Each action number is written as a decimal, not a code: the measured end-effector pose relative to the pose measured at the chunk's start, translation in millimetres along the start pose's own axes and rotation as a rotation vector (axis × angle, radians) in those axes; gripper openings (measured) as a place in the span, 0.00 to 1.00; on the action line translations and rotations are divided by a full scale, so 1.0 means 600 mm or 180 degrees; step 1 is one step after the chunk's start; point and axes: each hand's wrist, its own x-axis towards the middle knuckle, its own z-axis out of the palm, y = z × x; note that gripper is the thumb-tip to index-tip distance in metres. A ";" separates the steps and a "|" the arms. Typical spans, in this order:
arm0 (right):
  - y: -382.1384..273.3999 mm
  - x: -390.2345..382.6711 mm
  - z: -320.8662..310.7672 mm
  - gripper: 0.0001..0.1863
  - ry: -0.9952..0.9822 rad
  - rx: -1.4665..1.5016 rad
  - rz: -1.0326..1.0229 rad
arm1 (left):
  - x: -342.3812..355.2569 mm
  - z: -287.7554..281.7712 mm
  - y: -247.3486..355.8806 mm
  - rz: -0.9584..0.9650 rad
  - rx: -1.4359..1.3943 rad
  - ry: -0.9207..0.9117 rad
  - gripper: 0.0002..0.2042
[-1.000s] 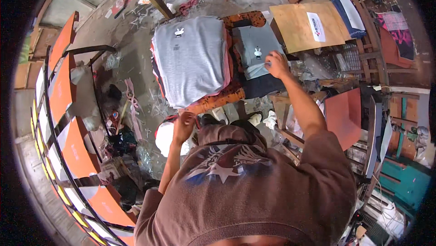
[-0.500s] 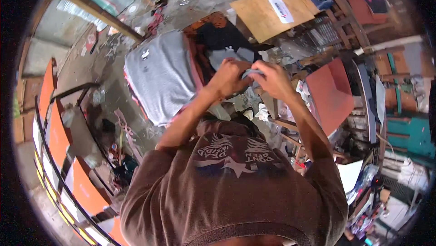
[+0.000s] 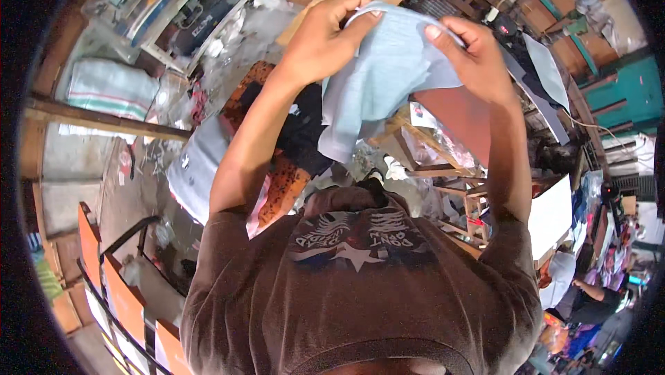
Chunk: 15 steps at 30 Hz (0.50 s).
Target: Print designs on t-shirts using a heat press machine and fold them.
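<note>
A light grey-blue piece of cloth (image 3: 384, 63), perhaps a garment, hangs spread between my raised hands. Its upper left edge is pinched between the thumb and fingers of my left hand (image 3: 322, 42). My right hand (image 3: 474, 60) grips the upper right edge the same way. The cloth's lower part drapes loose in folds. Below and to the left lie a black garment (image 3: 298, 129) and an orange-and-black patterned cloth (image 3: 284, 184). Farther left sits a folded grey shirt (image 3: 199, 160), partly hidden by my left forearm.
Beyond my hands lies a tan cardboard-like sheet (image 3: 294, 27). A reddish panel (image 3: 460, 122) and wooden frames (image 3: 478, 205) stand to the right. Orange-panelled racking (image 3: 125, 271) is at lower left. Another person (image 3: 597, 299) is at far right. Scraps litter the floor.
My hands have risen and moved apart, stretching out the cloth that was bunched between them. The view has turned to the right, and the grey shirt now shows farther left.
</note>
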 end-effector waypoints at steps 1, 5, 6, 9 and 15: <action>0.001 -0.007 -0.020 0.15 0.0030 0.0015 -0.0138 | 0.017 0.006 0.007 -0.0133 0.0051 -0.0141 0.08; -0.004 -0.070 -0.089 0.14 0.0246 0.0006 0.0065 | 0.039 0.026 0.056 0.0498 0.0868 -0.0391 0.06; -0.010 -0.093 -0.104 0.13 0.0024 -0.0268 0.0113 | 0.032 0.030 0.073 0.0520 0.0941 -0.0555 0.05; -0.031 -0.169 -0.124 0.10 -0.0308 -0.0704 -0.0167 | 0.005 0.043 0.133 0.0704 0.1085 -0.1305 0.06; -0.054 -0.273 -0.210 0.10 -0.0617 -0.0361 -0.1778 | 0.024 0.068 0.195 0.1527 0.0089 -0.2738 0.11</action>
